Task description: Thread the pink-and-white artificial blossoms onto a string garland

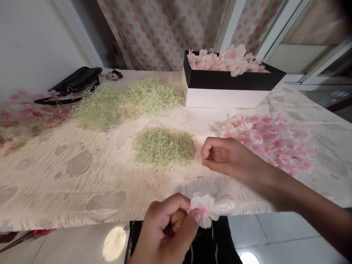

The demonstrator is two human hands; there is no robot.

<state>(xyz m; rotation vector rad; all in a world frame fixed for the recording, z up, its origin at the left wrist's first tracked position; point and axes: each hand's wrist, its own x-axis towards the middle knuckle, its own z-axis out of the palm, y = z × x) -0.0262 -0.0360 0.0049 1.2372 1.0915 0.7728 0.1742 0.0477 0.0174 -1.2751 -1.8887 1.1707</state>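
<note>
Between thumb and forefinger, my left hand (173, 227) pinches a white artificial flower (205, 207) with a pink centre, close to the table's front edge. My right hand (220, 156) is closed, its fingers curled and the fingertips pressed together, low over the table. Whatever those fingertips hold, if anything, is too small to make out. Just left of that hand lies a heap of small green plastic pieces (165, 146). To its right, partly behind the forearm, spreads a pile of loose pink-and-white flowers (275, 139).
A white box with a black rim (233, 80), filled with similar flowers (233, 58), stands at the back. Stringy green strands (148, 97) lie left of it. Further left are a black bag (78, 80) and more blossoms (35, 113). A patterned cloth (79, 163) covers the table.
</note>
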